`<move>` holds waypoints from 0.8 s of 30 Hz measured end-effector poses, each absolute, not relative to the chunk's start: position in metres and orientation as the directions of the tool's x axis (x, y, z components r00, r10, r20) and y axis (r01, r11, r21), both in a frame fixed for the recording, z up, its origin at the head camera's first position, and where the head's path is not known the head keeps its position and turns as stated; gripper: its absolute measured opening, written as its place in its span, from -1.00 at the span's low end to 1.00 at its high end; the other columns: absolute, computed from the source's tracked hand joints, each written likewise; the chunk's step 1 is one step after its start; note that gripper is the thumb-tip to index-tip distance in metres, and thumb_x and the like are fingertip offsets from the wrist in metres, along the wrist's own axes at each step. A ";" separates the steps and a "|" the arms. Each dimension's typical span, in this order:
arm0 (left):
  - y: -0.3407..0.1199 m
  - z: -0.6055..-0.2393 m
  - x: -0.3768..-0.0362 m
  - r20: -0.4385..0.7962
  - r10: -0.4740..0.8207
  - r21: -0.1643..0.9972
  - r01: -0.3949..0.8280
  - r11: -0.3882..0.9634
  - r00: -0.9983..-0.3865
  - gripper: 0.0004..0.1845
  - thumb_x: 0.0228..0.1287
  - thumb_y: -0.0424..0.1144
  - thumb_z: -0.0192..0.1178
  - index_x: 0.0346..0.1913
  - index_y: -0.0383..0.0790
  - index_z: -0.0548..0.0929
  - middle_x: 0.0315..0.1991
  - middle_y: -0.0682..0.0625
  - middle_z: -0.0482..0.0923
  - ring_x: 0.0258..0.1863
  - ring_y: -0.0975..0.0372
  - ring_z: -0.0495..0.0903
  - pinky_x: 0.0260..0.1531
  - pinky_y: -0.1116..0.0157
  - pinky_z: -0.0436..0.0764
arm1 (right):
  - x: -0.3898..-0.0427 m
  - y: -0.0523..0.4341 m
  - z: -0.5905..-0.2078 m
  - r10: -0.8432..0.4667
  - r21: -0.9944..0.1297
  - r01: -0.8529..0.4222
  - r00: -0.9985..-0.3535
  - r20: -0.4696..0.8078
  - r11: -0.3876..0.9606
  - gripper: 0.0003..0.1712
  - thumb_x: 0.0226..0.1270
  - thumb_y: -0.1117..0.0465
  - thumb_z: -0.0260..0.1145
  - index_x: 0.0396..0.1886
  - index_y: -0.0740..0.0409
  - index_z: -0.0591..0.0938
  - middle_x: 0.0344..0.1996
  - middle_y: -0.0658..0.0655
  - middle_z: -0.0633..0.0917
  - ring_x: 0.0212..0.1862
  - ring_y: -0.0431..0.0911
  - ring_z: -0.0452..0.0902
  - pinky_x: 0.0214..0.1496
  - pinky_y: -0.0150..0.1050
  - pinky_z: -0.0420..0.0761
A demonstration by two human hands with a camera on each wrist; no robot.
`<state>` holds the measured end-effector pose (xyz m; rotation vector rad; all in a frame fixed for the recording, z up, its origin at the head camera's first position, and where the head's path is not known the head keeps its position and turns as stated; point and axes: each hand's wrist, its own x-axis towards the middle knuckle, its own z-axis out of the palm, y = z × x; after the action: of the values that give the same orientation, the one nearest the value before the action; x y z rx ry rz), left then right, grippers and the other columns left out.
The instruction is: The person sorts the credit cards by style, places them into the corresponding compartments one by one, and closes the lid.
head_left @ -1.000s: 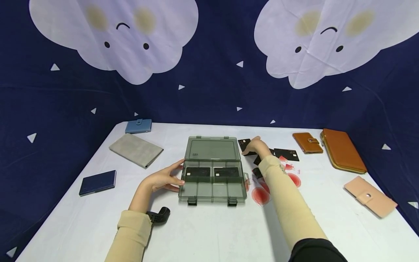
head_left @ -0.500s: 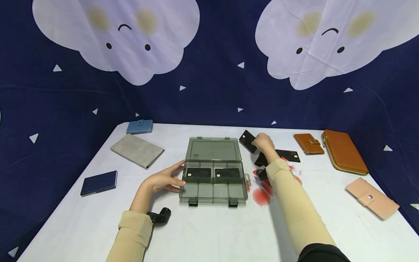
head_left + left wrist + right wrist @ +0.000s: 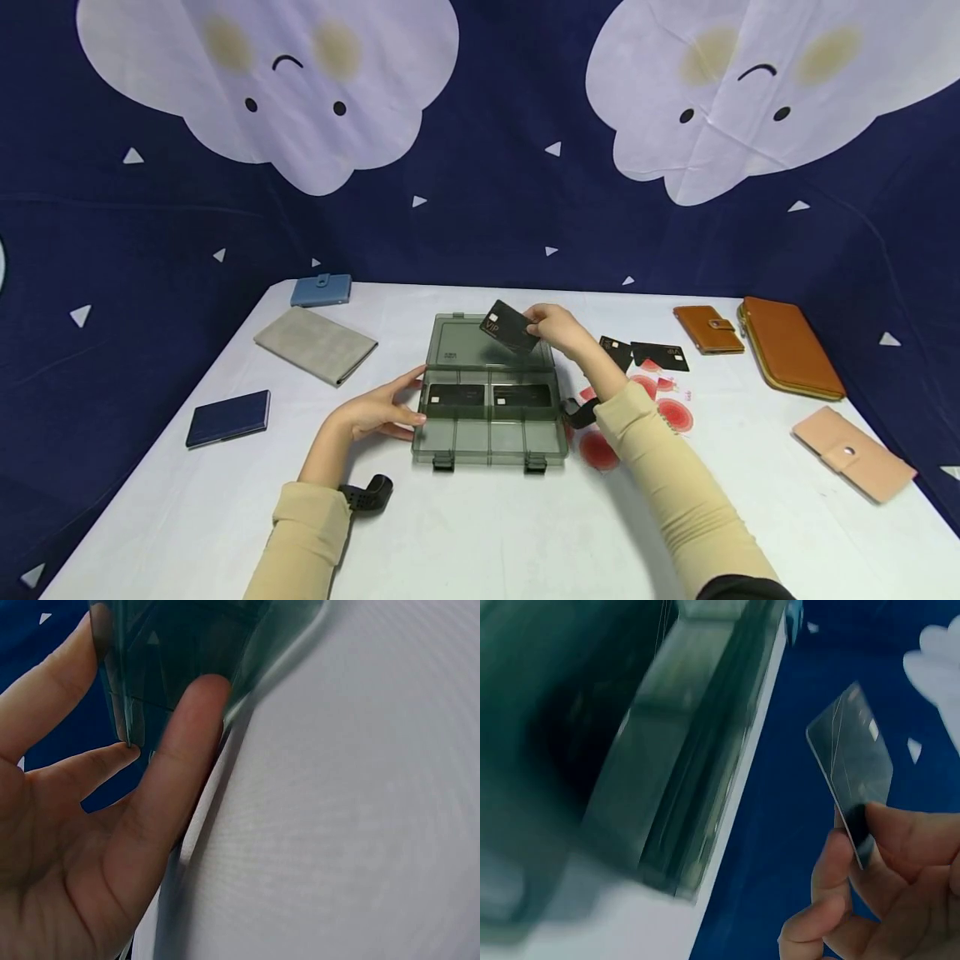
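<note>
A grey-green transparent plastic box (image 3: 508,437) lies with its lid (image 3: 465,342) folded back, and two black cards (image 3: 456,396) show in its rear compartments. My left hand (image 3: 375,412) holds the box's left side; in the left wrist view the thumb (image 3: 184,750) lies against its wall and other fingertips touch its edge. My right hand (image 3: 558,327) pinches a black VIP card (image 3: 504,325) by one corner, raised over the lid. In the right wrist view this card (image 3: 847,754) tilts between thumb and fingers.
Two black cards (image 3: 660,357) and red-patterned cards (image 3: 675,414) lie right of the box. Brown wallets (image 3: 787,346) and a pink wallet (image 3: 853,452) are farther right. Blue (image 3: 321,290), grey (image 3: 315,343) and navy (image 3: 228,418) wallets sit left on the white table (image 3: 480,533).
My right hand has picked up a black card from the pile and carried it left over the open lid. The left hand stays at the box's side.
</note>
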<state>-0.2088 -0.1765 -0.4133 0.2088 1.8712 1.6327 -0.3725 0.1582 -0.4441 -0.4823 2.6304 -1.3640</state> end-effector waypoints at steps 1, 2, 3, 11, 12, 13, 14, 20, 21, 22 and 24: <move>-0.176 -0.413 -0.209 -0.356 0.507 0.934 -0.284 0.216 -0.785 0.00 0.14 -0.50 0.19 0.48 -0.07 -0.24 0.42 -0.28 -0.29 -0.32 0.23 0.54 -0.11 0.07 0.62 | -0.352 0.146 -0.425 -0.345 -0.804 -0.202 -0.939 -0.004 0.559 -0.78 0.23 0.31 0.24 -0.12 0.23 0.60 -0.21 0.22 0.60 -0.15 0.02 0.50 -0.24 -0.17 0.60; -0.176 -0.413 -0.209 -0.356 0.506 0.934 -0.285 0.216 -0.785 0.00 0.14 -0.50 0.19 0.48 -0.07 -0.24 0.42 -0.28 -0.29 -0.32 0.23 0.54 -0.12 0.06 0.62 | -0.333 0.135 -0.406 -0.351 -0.792 -0.194 -0.936 -0.027 0.579 -0.74 0.23 0.34 0.22 -0.06 0.27 0.57 -0.17 0.26 0.57 -0.11 0.06 0.48 -0.19 -0.13 0.59; -0.176 -0.413 -0.209 -0.357 0.505 0.934 -0.286 0.215 -0.786 0.00 0.14 -0.51 0.19 0.48 -0.07 -0.24 0.42 -0.28 -0.29 -0.31 0.23 0.54 -0.12 0.06 0.62 | -0.316 0.125 -0.390 -0.359 -0.781 -0.191 -0.932 -0.045 0.595 -0.71 0.23 0.37 0.21 -0.03 0.31 0.54 -0.14 0.30 0.56 -0.08 0.09 0.47 -0.15 -0.11 0.58; -0.176 -0.412 -0.209 -0.360 0.505 0.933 -0.292 0.212 -0.784 0.00 0.14 -0.51 0.19 0.48 -0.07 -0.23 0.42 -0.27 -0.29 -0.31 0.22 0.54 -0.11 0.05 0.61 | -0.257 0.082 -0.345 -0.452 -0.697 -0.227 -0.878 -0.156 0.681 -0.72 0.28 0.47 0.06 -0.03 0.29 0.53 -0.30 0.21 0.55 -0.37 -0.05 0.39 -0.36 -0.27 0.48; -0.176 -0.412 -0.209 -0.360 0.506 0.933 -0.292 0.211 -0.784 0.00 0.14 -0.51 0.18 0.48 -0.07 -0.23 0.42 -0.27 -0.29 -0.30 0.23 0.54 -0.11 0.05 0.61 | -0.256 0.079 -0.345 -0.458 -0.683 -0.231 -0.872 -0.170 0.693 -0.70 0.27 0.48 0.04 -0.04 0.26 0.54 -0.29 0.19 0.56 -0.39 -0.08 0.38 -0.40 -0.31 0.45; -0.176 -0.412 -0.209 -0.360 0.506 0.933 -0.293 0.209 -0.784 0.00 0.14 -0.52 0.18 0.48 -0.07 -0.23 0.42 -0.27 -0.29 -0.30 0.22 0.54 -0.11 0.05 0.61 | -0.255 0.076 -0.346 -0.467 -0.664 -0.241 -0.865 -0.184 0.708 -0.68 0.27 0.49 0.02 -0.04 0.24 0.56 -0.29 0.19 0.57 -0.42 -0.10 0.37 -0.43 -0.34 0.43; -0.176 -0.412 -0.209 -0.360 0.507 0.933 -0.294 0.208 -0.783 0.00 0.14 -0.52 0.18 0.48 -0.07 -0.23 0.42 -0.28 -0.30 -0.30 0.22 0.54 -0.11 0.05 0.61 | -0.254 0.072 -0.347 -0.473 -0.648 -0.247 -0.859 -0.199 0.721 -0.65 0.25 0.51 0.00 -0.05 0.22 0.57 -0.26 0.19 0.59 -0.45 -0.12 0.36 -0.46 -0.36 0.42; -0.177 -0.412 -0.209 -0.357 0.511 0.934 -0.293 0.204 -0.782 -0.01 0.15 -0.53 0.17 0.48 -0.08 -0.24 0.42 -0.28 -0.29 -0.28 0.22 0.54 -0.10 0.03 0.60 | -0.251 0.055 -0.352 -0.475 -0.535 -0.283 -0.840 -0.262 0.796 -0.55 0.22 0.54 -0.04 -0.14 0.09 0.67 -0.18 0.12 0.65 -0.70 -0.23 0.17 -0.67 -0.44 0.20; -0.177 -0.412 -0.208 -0.357 0.511 0.934 -0.293 0.204 -0.782 -0.01 0.15 -0.53 0.17 0.48 -0.08 -0.24 0.42 -0.28 -0.29 -0.28 0.22 0.54 -0.09 0.03 0.60 | -0.251 0.053 -0.354 -0.479 -0.532 -0.285 -0.835 -0.272 0.797 -0.54 0.22 0.54 -0.04 -0.15 0.07 0.68 -0.26 0.12 0.66 -0.73 -0.23 0.14 -0.69 -0.44 0.18; -0.177 -0.411 -0.208 -0.357 0.511 0.934 -0.294 0.204 -0.782 -0.01 0.15 -0.52 0.17 0.48 -0.07 -0.24 0.42 -0.28 -0.29 -0.27 0.22 0.54 -0.09 0.03 0.60 | -0.251 0.052 -0.355 -0.484 -0.534 -0.285 -0.829 -0.280 0.796 -0.54 0.22 0.55 -0.04 -0.15 0.07 0.69 -0.36 0.12 0.66 -0.74 -0.23 0.15 -0.69 -0.44 0.20; -0.177 -0.411 -0.208 -0.358 0.511 0.934 -0.295 0.204 -0.781 -0.01 0.15 -0.52 0.17 0.48 -0.07 -0.24 0.42 -0.28 -0.30 -0.28 0.22 0.54 -0.10 0.04 0.60 | -0.252 0.052 -0.359 -0.518 -0.549 -0.313 -0.812 -0.268 0.775 -0.53 0.20 0.55 -0.04 -0.17 0.08 0.69 -0.55 0.09 0.62 -0.74 -0.23 0.20 -0.69 -0.43 0.26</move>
<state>-0.2083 -0.1766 -0.4112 0.2015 1.8537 1.6447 -0.2517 0.0516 -0.3589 -0.6296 2.5594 -0.6904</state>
